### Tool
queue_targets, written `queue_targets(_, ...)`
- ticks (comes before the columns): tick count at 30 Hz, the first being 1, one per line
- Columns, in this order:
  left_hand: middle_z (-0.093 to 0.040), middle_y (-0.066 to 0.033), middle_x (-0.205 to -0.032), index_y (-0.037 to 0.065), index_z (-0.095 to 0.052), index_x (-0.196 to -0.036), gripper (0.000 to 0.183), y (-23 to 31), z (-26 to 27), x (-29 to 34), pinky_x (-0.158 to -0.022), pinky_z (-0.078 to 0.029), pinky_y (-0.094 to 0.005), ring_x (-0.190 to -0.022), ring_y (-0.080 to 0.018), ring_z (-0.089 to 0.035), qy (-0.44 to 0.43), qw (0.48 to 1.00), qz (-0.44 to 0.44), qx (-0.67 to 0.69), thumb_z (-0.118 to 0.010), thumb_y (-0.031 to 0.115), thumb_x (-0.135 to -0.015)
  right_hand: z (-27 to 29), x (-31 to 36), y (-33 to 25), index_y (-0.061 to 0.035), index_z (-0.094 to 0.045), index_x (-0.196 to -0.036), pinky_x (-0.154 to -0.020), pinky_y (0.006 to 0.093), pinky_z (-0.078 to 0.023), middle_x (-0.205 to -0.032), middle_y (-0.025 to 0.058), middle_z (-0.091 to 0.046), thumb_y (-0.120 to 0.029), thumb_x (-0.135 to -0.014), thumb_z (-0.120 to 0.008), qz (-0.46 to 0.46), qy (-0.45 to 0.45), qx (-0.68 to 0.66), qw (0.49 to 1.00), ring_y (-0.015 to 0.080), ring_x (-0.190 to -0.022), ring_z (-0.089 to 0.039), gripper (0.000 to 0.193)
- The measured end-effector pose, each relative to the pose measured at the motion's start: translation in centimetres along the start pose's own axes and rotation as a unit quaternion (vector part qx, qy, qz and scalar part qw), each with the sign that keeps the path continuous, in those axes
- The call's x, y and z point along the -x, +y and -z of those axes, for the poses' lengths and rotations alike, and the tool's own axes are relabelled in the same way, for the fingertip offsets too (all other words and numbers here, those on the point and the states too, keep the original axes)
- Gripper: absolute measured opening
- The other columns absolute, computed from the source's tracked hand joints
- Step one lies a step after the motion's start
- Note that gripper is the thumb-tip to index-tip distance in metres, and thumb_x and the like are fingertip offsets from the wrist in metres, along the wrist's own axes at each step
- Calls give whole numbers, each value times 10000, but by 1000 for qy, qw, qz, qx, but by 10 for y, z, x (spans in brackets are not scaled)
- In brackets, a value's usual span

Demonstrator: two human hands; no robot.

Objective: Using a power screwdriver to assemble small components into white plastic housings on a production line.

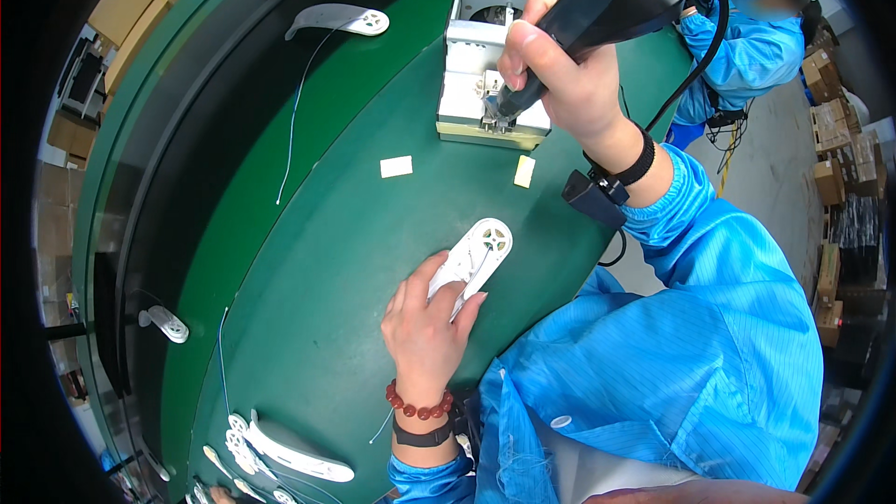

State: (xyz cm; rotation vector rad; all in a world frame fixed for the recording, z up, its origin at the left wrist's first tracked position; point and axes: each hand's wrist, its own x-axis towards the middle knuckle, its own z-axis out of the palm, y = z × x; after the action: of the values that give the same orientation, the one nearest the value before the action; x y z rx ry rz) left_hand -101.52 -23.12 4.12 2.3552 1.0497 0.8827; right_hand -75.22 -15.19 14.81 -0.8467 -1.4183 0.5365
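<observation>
My right hand (pixel 569 75) is wrapped round a black electric screwdriver (pixel 611 9). The tool points down and its tip is at the front of a white-and-grey screw feeder (pixel 462 93). My left hand (pixel 425 317) grips a white elongated plastic housing (pixel 490 241), which lies on the green table with its round, spoked end facing away from me. A thin wire runs along the inside of this housing. My fingers cover its near end.
Two small pale-yellow pieces (pixel 396 166) lie before the feeder. White housings with wires rest on the left side (pixel 350 19) and at lower left (pixel 299 448). A black cable (pixel 714 56) hangs from the screwdriver. A person in blue (pixel 747 51) sits at upper right.
</observation>
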Motion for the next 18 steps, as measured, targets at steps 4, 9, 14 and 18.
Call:
queue_targets(4, -652, -48, -1170, 84, -718, -820, 223, -5, 1, 3, -727, -544, -358, -910, -252, -665, 7, 1000, -14, -4, -844, 198, -675, -5, 2, -2, -27, -505, -904, -570, 289, -467, -661, 65, -580, -58, -941, -587, 1, -17, 26, 1000, 141, -584, -563, 95)
queue_targets(9, -657, -67, -1168, 69, -714, -817, 223, 2, 8, 5, -752, -553, -364, -938, -270, -673, -2, 1000, 5, -6, -847, 173, -671, -16, -2, -7, -43, -569, -802, -528, 243, -444, -641, 11, -591, -87, -914, -641, -34, -1, 3, 999, 76, -565, -566, 140)
queue_targets(14, -657, -66, -1174, 71, -720, -816, 215, 1, 10, 2, -757, -552, -366, -935, -271, -672, -5, 1000, -7, 3, -843, 185, -681, -21, 18, -6, -34, -510, -909, -552, 299, -450, -629, 60, -568, -59, -930, -604, -124, -1, 7, 992, 138, -554, -542, 100)
queue_targets(18, -657, -68, -1178, 72, -726, -818, 213, -1, 12, 5, -760, -552, -369, -937, -276, -673, -19, 1000, 2, -5, -842, 189, -684, -38, 49, -21, -50, -453, -1001, -512, 312, -435, -650, 69, -550, -83, -950, -577, -116, -42, -106, 987, 149, -522, -515, 138)
